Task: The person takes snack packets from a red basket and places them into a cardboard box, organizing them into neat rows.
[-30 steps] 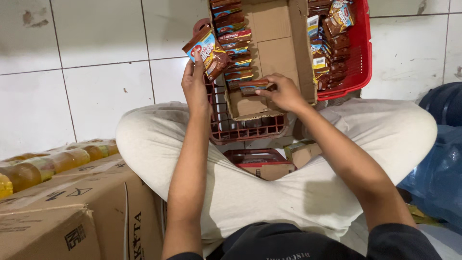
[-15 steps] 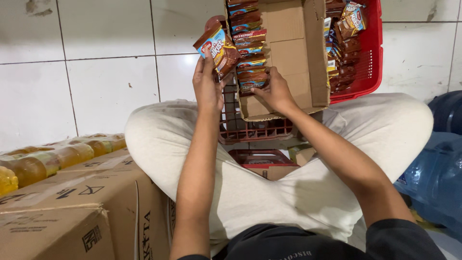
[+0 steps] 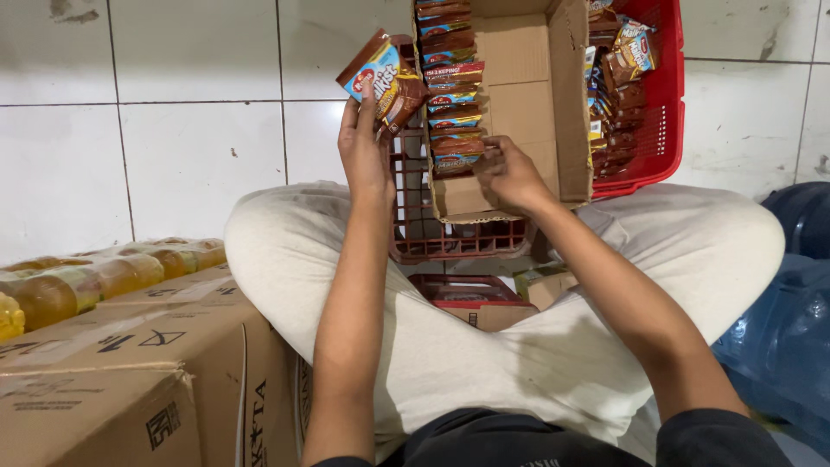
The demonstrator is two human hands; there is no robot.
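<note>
Sitting cross-legged on a white tiled floor (image 3: 173,156). Left hand (image 3: 363,147) closing fingers around a small bundle of brown and blue snack sachets (image 3: 383,76), lifting it just left of an open cardboard box (image 3: 519,104). Right hand (image 3: 510,173) reaching into that box, fingers curling loosely against the lowest sachet of the stacked row (image 3: 450,86) inside; holding or merely touching, impossible telling. Box resting on a dark red crate (image 3: 450,242), touching a red basket (image 3: 661,112) carrying more sachets. Lying at near left: sealed cartons (image 3: 130,363) and oil bottles (image 3: 95,277).
</note>
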